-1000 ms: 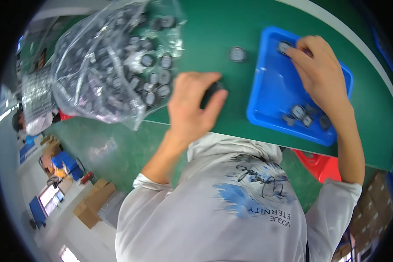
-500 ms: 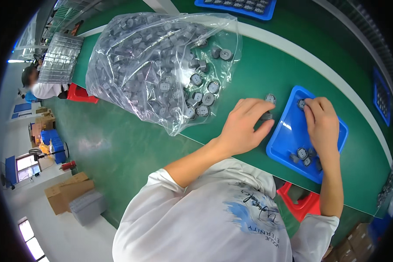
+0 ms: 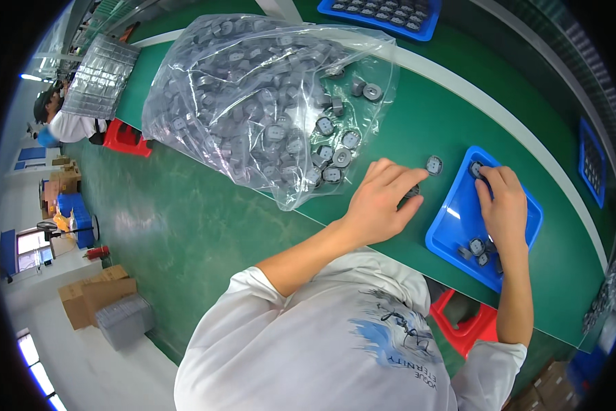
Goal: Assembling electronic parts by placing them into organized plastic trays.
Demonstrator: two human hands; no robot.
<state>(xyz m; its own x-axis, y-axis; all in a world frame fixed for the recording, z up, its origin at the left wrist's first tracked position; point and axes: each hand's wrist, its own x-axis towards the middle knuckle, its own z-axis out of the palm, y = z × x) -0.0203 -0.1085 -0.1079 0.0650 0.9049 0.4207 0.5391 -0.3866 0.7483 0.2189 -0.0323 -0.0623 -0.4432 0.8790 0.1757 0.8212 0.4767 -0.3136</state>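
My left hand (image 3: 384,200) is over the green table, its thumb and fingers closed around a small grey round part (image 3: 412,192), mostly hidden by the fingers. A similar round part (image 3: 434,165) lies face up on the table, just beyond those fingertips. My right hand (image 3: 506,209) reaches over a blue tray (image 3: 451,243). Its thumb and forefinger close on another grey round part (image 3: 476,169) at the tray's far left corner. Several more such parts (image 3: 477,246) lie in a loose group at the tray's near end, partly behind my right wrist.
A large clear plastic bag (image 3: 253,103) full of grey parts lies to the left, its open side facing right with parts spilling out. Farther off are two filled blue trays (image 3: 390,31) (image 3: 592,164). A red stool (image 3: 462,325) stands below the table edge.
The view has shifted slightly. The part in my right hand sits a little closer to the tray's far left corner. In my left hand, the part has turned and the fingers have shifted.
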